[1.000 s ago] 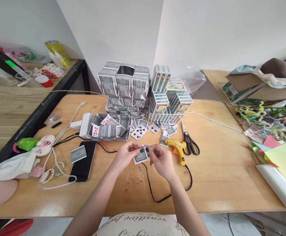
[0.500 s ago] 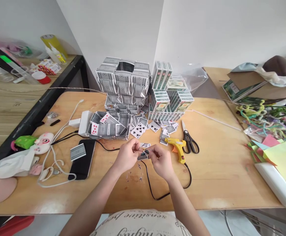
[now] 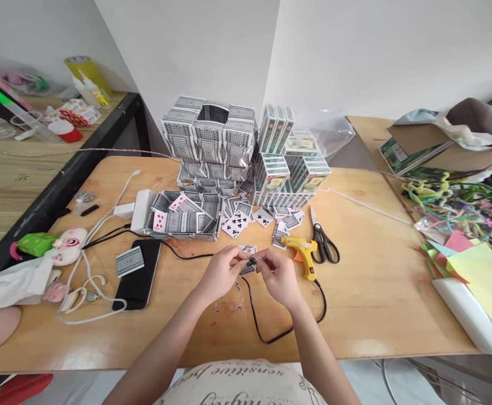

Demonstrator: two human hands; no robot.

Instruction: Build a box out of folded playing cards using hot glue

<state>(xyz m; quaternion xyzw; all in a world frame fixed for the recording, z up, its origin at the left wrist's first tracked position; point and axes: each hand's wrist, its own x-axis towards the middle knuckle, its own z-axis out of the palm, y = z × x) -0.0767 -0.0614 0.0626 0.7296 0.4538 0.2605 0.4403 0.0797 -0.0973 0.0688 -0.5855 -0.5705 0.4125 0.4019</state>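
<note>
Both hands meet over the middle of the table. My left hand [image 3: 224,271] and my right hand [image 3: 277,275] pinch a small dark piece [image 3: 251,262] between them; its kind is too small to make out. Just behind and under the fingers lie playing cards [image 3: 248,249], partly hidden. To the right of my right hand rests a yellow glue gun [image 3: 307,251], its black cord [image 3: 267,341] looping below the hands. Black-handled scissors [image 3: 325,244] lie beside it. Ahead on the left stands an open box made of playing cards [image 3: 184,222] with loose cards inside.
A tall structure of cards [image 3: 212,135] stands at the back, next to stacked card packs [image 3: 277,174]. At left lie a phone [image 3: 134,289], white cables [image 3: 88,270] and a mask [image 3: 69,244]. Coloured papers [image 3: 474,264] and a cardboard box [image 3: 423,149] sit on the right.
My left hand has tilted a little, its fingers now lower and closer around the small dark piece. The whole view has shifted slightly; the other things stay put.
</note>
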